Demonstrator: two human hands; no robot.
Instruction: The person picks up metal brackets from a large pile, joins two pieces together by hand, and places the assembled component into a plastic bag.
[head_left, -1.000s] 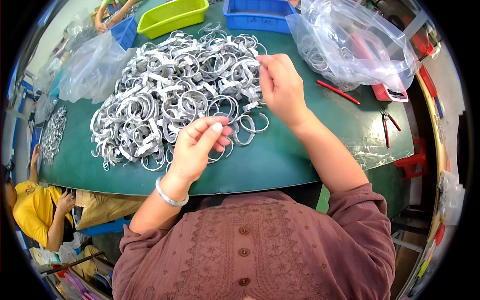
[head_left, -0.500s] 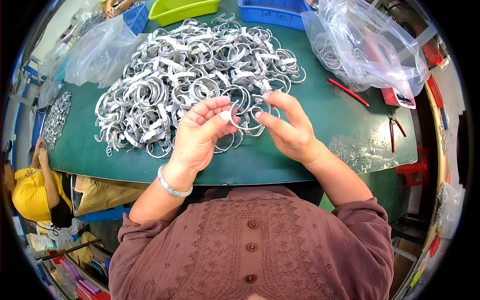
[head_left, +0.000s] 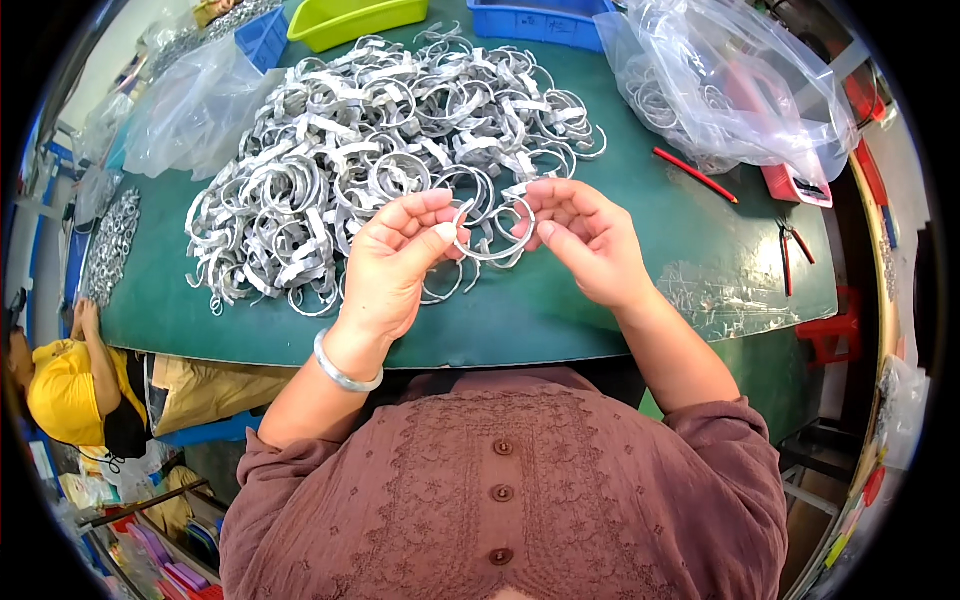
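Between my two hands is an open silver-grey bangle (head_left: 490,257), its gap toward the far side. My left hand (head_left: 392,268) pinches its left side between thumb and fingers. My right hand (head_left: 592,245) has the thumb and curled fingers closed at its right side. Just beyond my hands, a large heap of similar grey bangles (head_left: 290,185) covers the middle of the table, many with whitish wrapping on them. A pale bangle (head_left: 345,364) sits around my left wrist.
On the green table (head_left: 600,290) lie a red pencil (head_left: 695,176) and red-handled pliers (head_left: 787,260). Clear plastic bags (head_left: 185,115) flank the heap; the right one holds rings. Green (head_left: 355,22) and blue (head_left: 540,22) trays stand behind. A person in yellow (head_left: 70,390) sits left.
My right hand has turned on the bangle: its index finger, stretched out before, is now more curled beside the others. The left hand keeps its pinch. The view has shifted slightly.
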